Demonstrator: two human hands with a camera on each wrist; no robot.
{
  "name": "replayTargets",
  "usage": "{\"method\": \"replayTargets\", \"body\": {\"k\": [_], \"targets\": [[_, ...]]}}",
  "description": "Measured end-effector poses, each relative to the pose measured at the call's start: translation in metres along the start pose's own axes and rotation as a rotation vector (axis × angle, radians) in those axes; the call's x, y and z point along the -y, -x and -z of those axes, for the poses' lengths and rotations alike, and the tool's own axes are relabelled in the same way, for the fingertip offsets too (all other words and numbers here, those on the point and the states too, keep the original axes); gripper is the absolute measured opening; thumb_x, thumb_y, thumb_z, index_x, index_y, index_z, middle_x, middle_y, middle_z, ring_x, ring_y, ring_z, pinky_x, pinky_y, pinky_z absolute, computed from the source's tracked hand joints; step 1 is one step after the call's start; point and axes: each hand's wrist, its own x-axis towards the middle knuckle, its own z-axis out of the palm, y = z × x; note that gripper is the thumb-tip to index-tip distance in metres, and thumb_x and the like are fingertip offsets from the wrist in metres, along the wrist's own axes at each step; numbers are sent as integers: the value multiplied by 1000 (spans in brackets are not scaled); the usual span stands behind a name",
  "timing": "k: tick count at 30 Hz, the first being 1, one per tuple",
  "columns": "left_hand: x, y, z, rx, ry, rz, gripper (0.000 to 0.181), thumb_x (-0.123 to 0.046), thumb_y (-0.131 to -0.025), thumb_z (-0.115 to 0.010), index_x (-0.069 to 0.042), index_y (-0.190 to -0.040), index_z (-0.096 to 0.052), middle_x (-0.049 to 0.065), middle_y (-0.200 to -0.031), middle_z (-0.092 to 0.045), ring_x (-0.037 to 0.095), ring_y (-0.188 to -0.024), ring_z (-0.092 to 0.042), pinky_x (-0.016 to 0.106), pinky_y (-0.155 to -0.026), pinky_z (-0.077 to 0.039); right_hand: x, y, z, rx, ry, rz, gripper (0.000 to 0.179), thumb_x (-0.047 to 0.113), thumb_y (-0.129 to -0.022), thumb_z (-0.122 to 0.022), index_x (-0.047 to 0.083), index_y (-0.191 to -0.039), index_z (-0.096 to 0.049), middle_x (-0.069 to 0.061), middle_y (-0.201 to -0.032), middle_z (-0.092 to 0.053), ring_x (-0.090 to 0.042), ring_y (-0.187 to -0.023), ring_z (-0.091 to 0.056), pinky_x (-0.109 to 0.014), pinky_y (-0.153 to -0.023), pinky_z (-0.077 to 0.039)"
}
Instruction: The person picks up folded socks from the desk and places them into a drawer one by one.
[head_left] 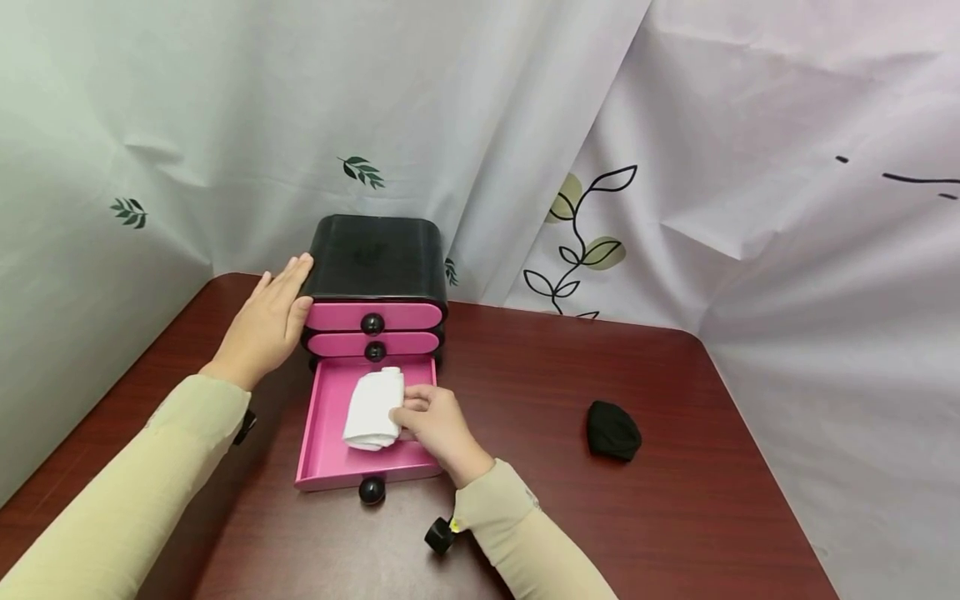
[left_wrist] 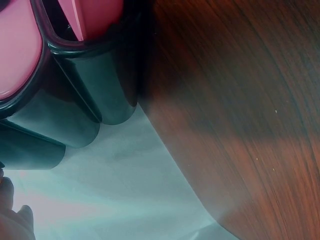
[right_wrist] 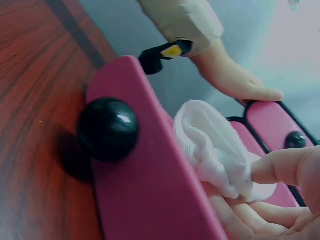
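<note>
A black mini chest of drawers [head_left: 375,258] with pink drawer fronts stands near the back of the table. Its bottom drawer [head_left: 324,425] is pulled out. My right hand [head_left: 442,427] pinches a white rolled-up sock [head_left: 373,408] between thumb and fingers, inside or just over that drawer. In the right wrist view, the ribbed opening of the sock [right_wrist: 192,132] shows behind the drawer front [right_wrist: 150,175]. With fingers extended, my left hand [head_left: 262,329] rests against the chest's left side. Only some fingertips [left_wrist: 15,220] of it show in the left wrist view.
A black bundled cloth item [head_left: 613,431], perhaps another sock, lies on the right part of the brown table [head_left: 675,517]. The two upper drawers [head_left: 337,316] are closed, with round black knobs. A pale curtain [head_left: 480,125] with leaf prints hangs behind the table.
</note>
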Motion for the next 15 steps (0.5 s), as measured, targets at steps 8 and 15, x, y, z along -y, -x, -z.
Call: {"method": "replayTargets", "body": {"k": [8,15], "targets": [[-1,0,0,4,2,0,61,-36,-110,-35,0,-159,-27,22,-161,-31,36,-151,-26,47,-126,-8,-12,-8,-14,24,295,33,30,-1,-84,-72,-9,-113,-69,-8,-89,-75,-7,-79,-68,-21,-71,-58],[1,1,-1,4,4,9,62,-37,-110,-36,0,-159,-26,22,-162,-31,36,-151,-26,46,-126,-8,-11,-10,-20,30,455,71,27,3,-81,-76,-5,-107,-72,-3,-80,-74,0,-69,-61,-15,-66,-52]]}}
